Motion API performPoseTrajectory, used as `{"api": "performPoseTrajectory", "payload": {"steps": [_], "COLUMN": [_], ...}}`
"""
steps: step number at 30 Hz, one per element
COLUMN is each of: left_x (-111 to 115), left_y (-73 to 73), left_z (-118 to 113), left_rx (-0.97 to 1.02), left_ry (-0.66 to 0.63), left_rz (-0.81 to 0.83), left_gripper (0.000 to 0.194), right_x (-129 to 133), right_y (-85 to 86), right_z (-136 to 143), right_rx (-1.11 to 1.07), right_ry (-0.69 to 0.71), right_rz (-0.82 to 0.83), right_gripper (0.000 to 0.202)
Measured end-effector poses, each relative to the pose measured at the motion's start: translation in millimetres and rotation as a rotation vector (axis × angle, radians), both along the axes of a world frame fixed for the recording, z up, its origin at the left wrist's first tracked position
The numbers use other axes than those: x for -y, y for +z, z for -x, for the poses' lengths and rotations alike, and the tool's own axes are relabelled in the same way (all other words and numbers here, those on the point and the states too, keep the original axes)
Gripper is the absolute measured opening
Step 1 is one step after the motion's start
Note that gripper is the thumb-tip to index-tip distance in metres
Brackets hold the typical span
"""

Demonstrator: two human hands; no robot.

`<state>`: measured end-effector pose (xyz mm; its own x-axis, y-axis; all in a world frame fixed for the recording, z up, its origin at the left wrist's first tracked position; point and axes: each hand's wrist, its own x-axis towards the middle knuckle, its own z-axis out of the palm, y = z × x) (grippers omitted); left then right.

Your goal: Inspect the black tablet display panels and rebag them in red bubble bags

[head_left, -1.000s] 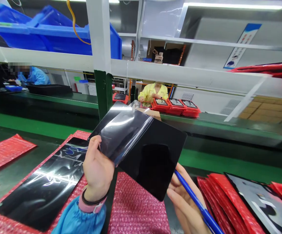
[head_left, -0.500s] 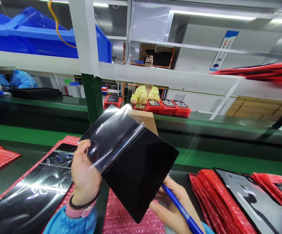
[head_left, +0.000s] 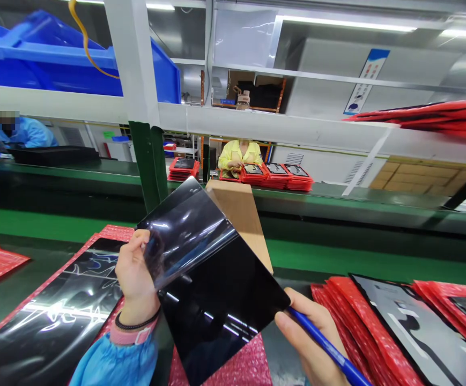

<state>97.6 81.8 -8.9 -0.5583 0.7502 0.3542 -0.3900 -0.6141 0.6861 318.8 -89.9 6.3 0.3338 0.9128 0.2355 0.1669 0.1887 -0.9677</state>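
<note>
A dark glossy panel [head_left: 224, 300] is held tilted in front of me, with a clear film [head_left: 188, 230] over its upper left part. My left hand [head_left: 136, 273] pinches the film and panel at the left edge. At the panel's right corner, my right hand [head_left: 313, 332] grips between thumb and fingers, and a blue pen [head_left: 321, 340] is also in this hand. Below the panel lies pink bubble wrap [head_left: 249, 364]. A long black film-covered sheet [head_left: 56, 316] rests on pink wrap at the left.
Red bubble bags [head_left: 353, 332] with a grey panel [head_left: 413, 327] are stacked at the right. A brown cardboard piece [head_left: 241, 214] stands behind the held panel. Across the bench, a person in yellow [head_left: 241, 155] is near red stacks; another in blue [head_left: 35, 133] is far left.
The panel has turned and tilted, its film lying flatter against it. My right hand has moved right and up to the panel's corner, keeping the pen.
</note>
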Motion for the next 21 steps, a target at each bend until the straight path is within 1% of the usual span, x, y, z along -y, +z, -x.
{"api": "performPoseTrajectory", "payload": {"steps": [2, 6, 9, 11, 15, 17, 18, 19, 21], "left_x": [-2.4, -3.8, -1.7, -0.3, 0.4, 0.1, 0.2, 0.7, 3.2], "left_y": [-1.6, -0.4, 2.3, 3.3, 3.6, 4.3, 5.0, 6.0, 8.7], "left_z": [0.9, 1.4, 0.4, -0.5, -0.8, -0.7, -0.7, -1.1, -2.7], "left_rx": [0.020, 0.051, 0.046, 0.037, 0.005, -0.008, -0.012, -0.017, -0.031], "left_ry": [0.012, 0.064, 0.072, 0.067, 0.034, 0.015, 0.006, -0.004, -0.036], "left_rz": [-0.025, -0.072, -0.090, -0.104, -0.111, -0.107, -0.104, -0.100, -0.083], "left_gripper": [0.013, 0.013, 0.016, 0.018, 0.021, 0.022, 0.022, 0.022, 0.020], "right_x": [2.2, 1.4, -2.2, -4.8, -8.4, -8.2, -7.8, -7.1, -6.0], "right_y": [-3.8, -5.4, -2.7, 2.2, 16.7, 20.5, 20.3, 18.6, 11.5], "right_z": [-1.7, -5.4, -5.8, -2.9, 7.5, 10.1, 9.9, 8.6, 4.0], "right_rx": [0.018, 0.017, -0.026, -0.069, -0.228, -0.312, -0.330, -0.324, -0.256], "right_ry": [-0.043, 0.046, 0.024, 0.042, 0.247, 0.319, 0.325, 0.300, 0.170], "right_rz": [-0.002, -0.005, 0.004, 0.023, 0.079, 0.110, 0.121, 0.126, 0.114], "right_gripper": [0.028, 0.032, 0.034, 0.035, 0.046, 0.051, 0.050, 0.048, 0.042]}}
